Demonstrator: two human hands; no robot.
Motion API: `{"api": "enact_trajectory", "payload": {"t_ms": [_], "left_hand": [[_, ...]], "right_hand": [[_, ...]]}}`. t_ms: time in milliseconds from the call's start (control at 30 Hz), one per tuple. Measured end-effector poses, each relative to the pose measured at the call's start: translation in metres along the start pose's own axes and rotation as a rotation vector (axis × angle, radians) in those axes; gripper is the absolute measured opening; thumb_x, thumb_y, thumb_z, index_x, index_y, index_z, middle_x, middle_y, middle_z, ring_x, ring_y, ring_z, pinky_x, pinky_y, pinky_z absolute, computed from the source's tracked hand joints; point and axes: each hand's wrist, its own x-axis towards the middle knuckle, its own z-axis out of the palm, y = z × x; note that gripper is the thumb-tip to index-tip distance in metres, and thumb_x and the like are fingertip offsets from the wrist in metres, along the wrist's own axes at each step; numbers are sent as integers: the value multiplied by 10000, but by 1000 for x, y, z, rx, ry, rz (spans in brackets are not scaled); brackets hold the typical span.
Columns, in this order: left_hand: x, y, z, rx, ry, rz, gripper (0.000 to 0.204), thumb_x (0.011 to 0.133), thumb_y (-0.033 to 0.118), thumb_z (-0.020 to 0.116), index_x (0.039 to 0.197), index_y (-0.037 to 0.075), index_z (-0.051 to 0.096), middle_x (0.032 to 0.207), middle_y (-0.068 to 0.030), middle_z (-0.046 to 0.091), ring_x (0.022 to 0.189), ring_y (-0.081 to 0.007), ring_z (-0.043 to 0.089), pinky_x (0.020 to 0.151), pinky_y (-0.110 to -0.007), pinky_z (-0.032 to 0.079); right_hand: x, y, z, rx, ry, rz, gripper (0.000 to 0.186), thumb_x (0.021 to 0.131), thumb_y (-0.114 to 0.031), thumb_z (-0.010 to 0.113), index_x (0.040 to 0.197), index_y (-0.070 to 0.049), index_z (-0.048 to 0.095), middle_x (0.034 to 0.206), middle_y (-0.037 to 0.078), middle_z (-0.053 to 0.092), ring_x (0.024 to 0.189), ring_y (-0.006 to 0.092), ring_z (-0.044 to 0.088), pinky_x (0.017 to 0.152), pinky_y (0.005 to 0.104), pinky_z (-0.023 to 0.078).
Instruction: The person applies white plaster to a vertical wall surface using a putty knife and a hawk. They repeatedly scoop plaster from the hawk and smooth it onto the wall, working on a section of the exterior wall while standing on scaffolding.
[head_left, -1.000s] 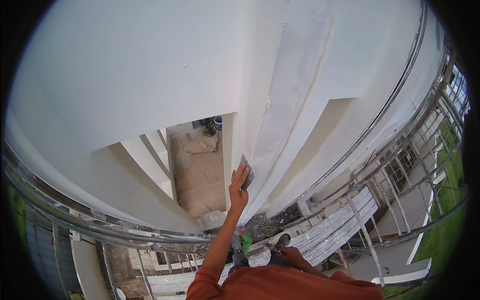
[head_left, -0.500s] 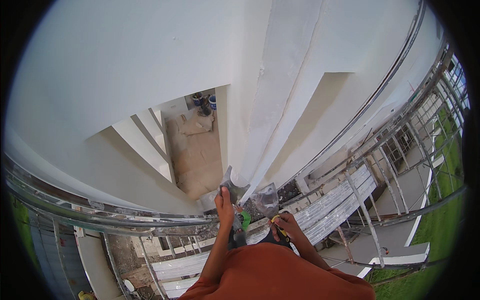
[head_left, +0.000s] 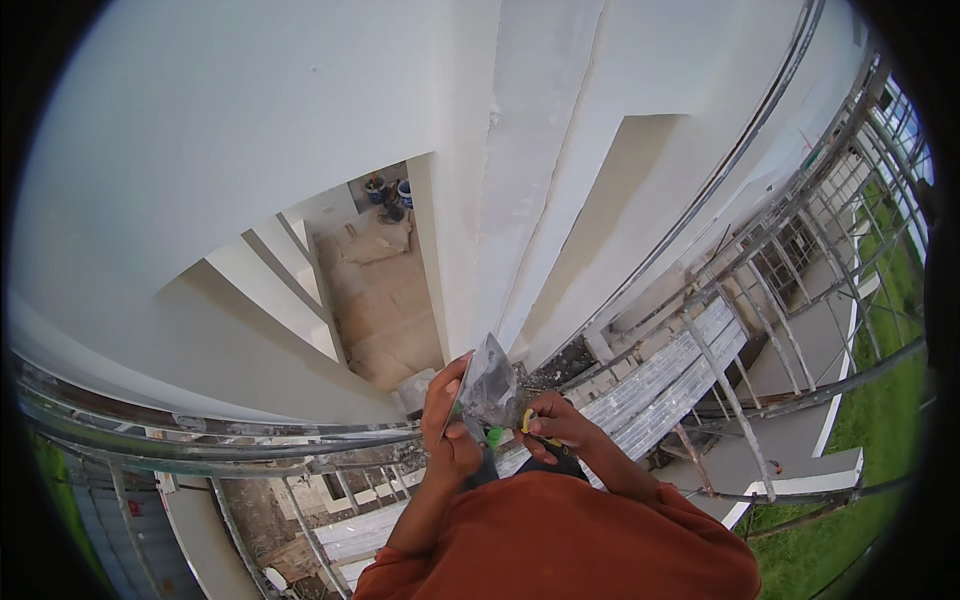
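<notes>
My left hand [head_left: 443, 420] is closed around a flat metal scraper blade [head_left: 457, 398], held upright in front of my chest. My right hand [head_left: 555, 428] grips a putty knife by its yellow handle [head_left: 528, 420]. The knife's metal blade [head_left: 490, 380], streaked with filler, lies against or very close to the scraper, and the two overlap in view. Ahead rises a white pillar strip [head_left: 515, 150] with a rough vertical seam along it. Below the hands, a green shape [head_left: 493, 437], apparently part of another person, is mostly hidden behind the tools.
Metal scaffold rails [head_left: 720, 330] curve round me, with planks [head_left: 660, 360] to the right and a drop to grass [head_left: 870, 420] beyond. An opening ahead-left shows a floor [head_left: 375, 310] far below, with buckets [head_left: 403, 195]. White walls [head_left: 200, 120] surround the opening.
My left hand has come down off the pillar toward my chest with its blade. My right hand has risen with the putty knife, and the two blades have been brought together.
</notes>
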Motion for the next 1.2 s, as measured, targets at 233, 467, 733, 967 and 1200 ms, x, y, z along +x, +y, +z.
{"api": "enact_trajectory", "payload": {"t_ms": [233, 467, 733, 967, 1200], "left_hand": [[-30, -42, -42, -24, -131, -832, 369, 990, 173, 492, 1324, 17, 493, 1232, -188, 588, 1114, -271, 601, 941, -428, 488], [-31, -47, -25, -762, 266, -1419, 443, 987, 365, 520, 1216, -14, 520, 1092, -115, 639, 969, -209, 649, 886, -383, 529], [-49, -49, -17, -687, 345, -1302, 494, 973, 466, 504, 1200, 31, 557, 1067, -92, 657, 943, -235, 649, 820, -403, 529], [-182, -148, 21, -860, 55, -1744, 536, 1023, 441, 386, 1304, -5, 483, 1250, -162, 578, 1111, -275, 583, 968, -406, 449], [-110, -111, 66, -683, -210, -1644, 529, 1021, 434, 392, 1296, -8, 485, 1232, -166, 581, 1072, -275, 596, 939, -402, 459]], "right_hand": [[-4, -48, 7, -905, 237, -223, 287, 816, -249, 761, 898, 11, 673, 627, 120, 626, 492, 162, 605, 483, 271, 484], [2, 1, -62, -1968, 447, -716, 586, 645, -83, 718, 1225, -82, 631, 822, 30, 595, 710, 191, 628, 625, 329, 529], [-22, 64, -160, -1232, 867, -19, 285, 870, -186, 687, 1108, -30, 680, 764, 98, 646, 630, 161, 623, 550, 335, 497], [26, 112, -128, 444, 627, -129, 226, 945, -242, 605, 1088, -68, 625, 1014, 50, 664, 894, 206, 654, 788, 351, 544], [10, 93, -74, 260, 931, -124, 222, 930, -204, 587, 1078, -40, 614, 939, 74, 645, 825, 222, 621, 736, 349, 504]]}}
